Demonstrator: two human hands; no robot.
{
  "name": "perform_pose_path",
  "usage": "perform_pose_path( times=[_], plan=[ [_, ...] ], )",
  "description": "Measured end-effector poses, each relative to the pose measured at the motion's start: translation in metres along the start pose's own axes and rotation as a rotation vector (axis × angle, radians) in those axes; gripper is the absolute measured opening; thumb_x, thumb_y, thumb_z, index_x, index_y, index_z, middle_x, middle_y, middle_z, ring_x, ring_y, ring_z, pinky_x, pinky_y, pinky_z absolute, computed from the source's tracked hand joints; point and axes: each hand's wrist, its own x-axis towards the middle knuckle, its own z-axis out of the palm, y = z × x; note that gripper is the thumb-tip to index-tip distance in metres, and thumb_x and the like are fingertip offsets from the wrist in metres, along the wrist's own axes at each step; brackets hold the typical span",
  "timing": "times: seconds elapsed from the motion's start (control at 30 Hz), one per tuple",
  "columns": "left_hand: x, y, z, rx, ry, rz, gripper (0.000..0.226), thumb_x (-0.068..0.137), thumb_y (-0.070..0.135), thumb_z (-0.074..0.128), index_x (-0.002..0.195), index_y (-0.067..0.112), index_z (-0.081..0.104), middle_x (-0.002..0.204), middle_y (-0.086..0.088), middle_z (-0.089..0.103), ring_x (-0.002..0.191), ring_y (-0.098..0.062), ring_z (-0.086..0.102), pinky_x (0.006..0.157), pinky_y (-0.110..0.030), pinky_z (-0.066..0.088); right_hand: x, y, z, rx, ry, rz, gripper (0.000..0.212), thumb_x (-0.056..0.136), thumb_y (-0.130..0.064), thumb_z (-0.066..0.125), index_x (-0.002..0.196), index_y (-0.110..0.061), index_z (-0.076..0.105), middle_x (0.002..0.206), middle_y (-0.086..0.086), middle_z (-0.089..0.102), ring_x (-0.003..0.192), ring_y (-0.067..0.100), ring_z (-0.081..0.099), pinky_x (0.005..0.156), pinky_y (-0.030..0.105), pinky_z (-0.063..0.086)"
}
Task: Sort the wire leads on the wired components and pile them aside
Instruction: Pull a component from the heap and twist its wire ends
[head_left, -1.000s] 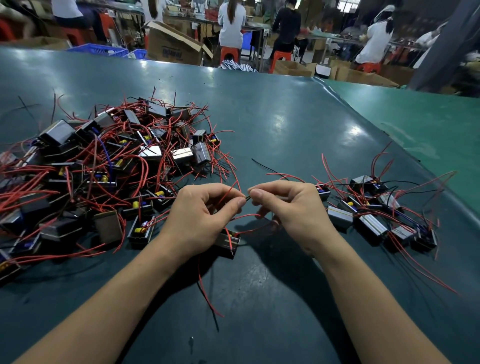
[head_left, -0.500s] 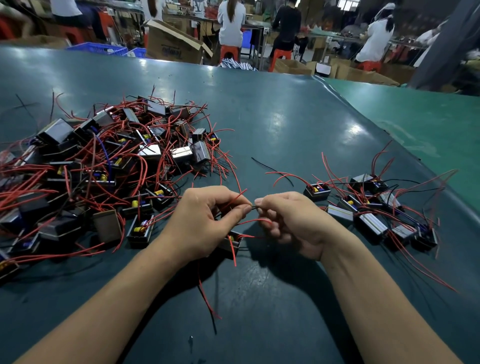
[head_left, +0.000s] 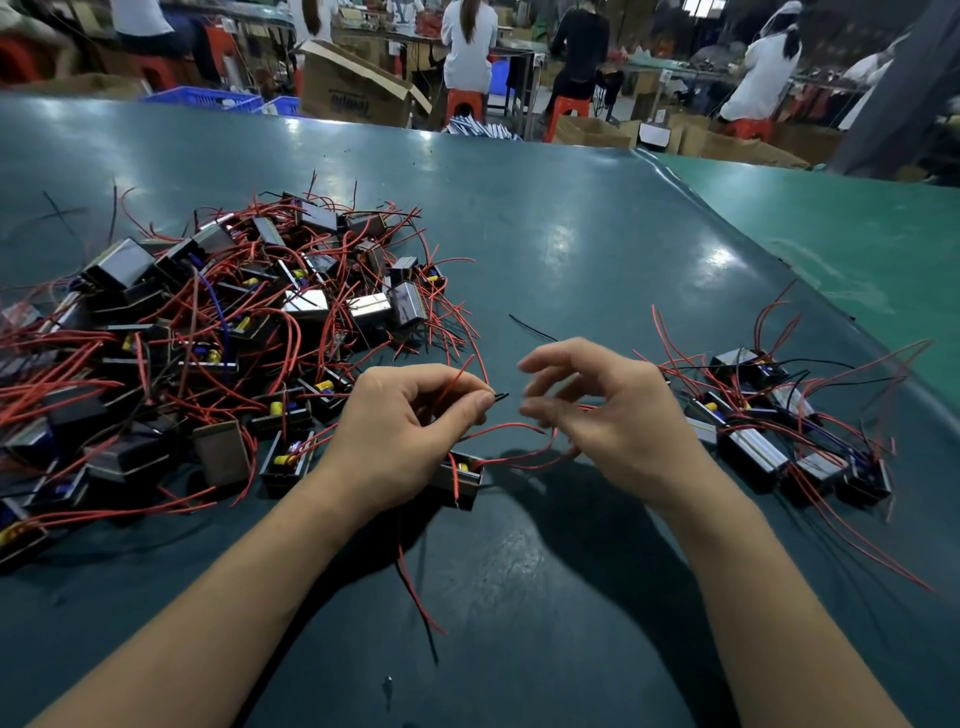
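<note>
Right, left hand (head_left: 395, 441) pinches a black lead tip (head_left: 500, 397) mid-frame, the component (head_left: 460, 480) under its palm on the counter (head_left: 571, 249); right hand (head_left: 613, 415) hovers, fingers loose. Trailing red leads (head_left: 519, 447) could snag.

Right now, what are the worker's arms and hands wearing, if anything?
Nothing visible. Left hand and right hand are bare: no gloves, rings, watch or wrist strap. Both forearms are bare to the frame edge, no sleeves showing.

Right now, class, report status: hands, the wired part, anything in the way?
Left hand pinching dark wire lead tip. Right hand open, holding nothing. Small black boxed component under left hand. Nothing between hands.
</note>
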Motion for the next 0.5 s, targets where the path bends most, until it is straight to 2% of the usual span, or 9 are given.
perform_pose_path(
  times=[0.07,0.17,0.27,0.33,0.4,0.43,0.5],
  plan=[
    [-0.001,0.002,0.0,0.007,-0.037,0.002,0.004,0.085,0.008,0.072,0.085,0.007,0.076,0.07,-0.001,0.073,0.064,-0.006,0.066,0.064,-0.014,0.05,0.0,0.002,0.003,-0.049,-0.057,-0.098,0.024,0.081,-0.004,0.075,0.102,-0.016,0.074,0.08,-0.009,0.066,0.066,0.015,0.065,0.057,0.015,0.05],
    [-0.002,0.004,0.0,-0.002,-0.074,0.013,0.005,0.085,0.008,0.072,0.087,0.005,0.076,0.073,-0.002,0.074,0.069,-0.012,0.07,0.067,-0.016,0.053,-0.001,0.002,0.007,-0.091,-0.073,-0.175,0.007,0.085,-0.008,0.071,0.091,-0.008,0.075,0.073,-0.007,0.064,0.063,0.012,0.065,0.054,0.024,0.053],
    [-0.003,0.006,-0.001,-0.009,-0.08,0.023,0.005,0.084,0.008,0.073,0.086,0.005,0.076,0.073,-0.003,0.074,0.069,-0.01,0.07,0.067,-0.017,0.053,-0.001,0.0,0.002,-0.046,-0.106,-0.085,0.012,0.092,-0.02,0.064,0.087,-0.015,0.073,0.067,-0.006,0.066,0.06,0.01,0.064,0.052,0.028,0.054],
    [-0.003,0.006,-0.001,-0.011,-0.085,0.021,0.005,0.084,0.007,0.074,0.087,0.005,0.076,0.074,-0.003,0.074,0.07,-0.01,0.07,0.068,-0.018,0.054,-0.002,-0.003,0.001,-0.084,-0.144,-0.015,0.018,0.095,-0.024,0.061,0.078,-0.022,0.067,0.06,-0.008,0.063,0.051,0.005,0.058,0.048,0.023,0.049],
    [-0.003,0.005,0.0,-0.002,-0.079,0.022,0.005,0.084,0.007,0.073,0.088,0.005,0.076,0.075,-0.002,0.074,0.07,-0.01,0.07,0.068,-0.018,0.054,-0.002,-0.009,0.006,-0.038,-0.153,0.119,0.031,0.097,-0.026,0.057,0.067,-0.022,0.06,0.053,-0.004,0.056,0.044,0.006,0.051,0.043,0.02,0.041],
    [-0.002,0.005,0.0,-0.006,-0.072,0.026,0.005,0.084,0.006,0.073,0.087,0.005,0.076,0.074,-0.002,0.074,0.068,-0.009,0.069,0.067,-0.017,0.053,-0.002,-0.012,0.009,0.082,-0.138,0.25,0.036,0.098,-0.026,0.056,0.063,-0.02,0.058,0.049,-0.004,0.051,0.041,0.009,0.047,0.038,0.02,0.036],
    [-0.002,0.005,0.001,-0.013,-0.056,0.044,0.003,0.084,0.006,0.073,0.085,0.005,0.076,0.071,0.001,0.073,0.065,-0.003,0.064,0.064,-0.014,0.05,0.001,-0.017,0.011,0.483,-0.135,0.625,0.038,0.097,-0.023,0.053,0.059,-0.018,0.053,0.045,-0.005,0.042,0.035,0.008,0.038,0.031,0.015,0.025]
  ],
)
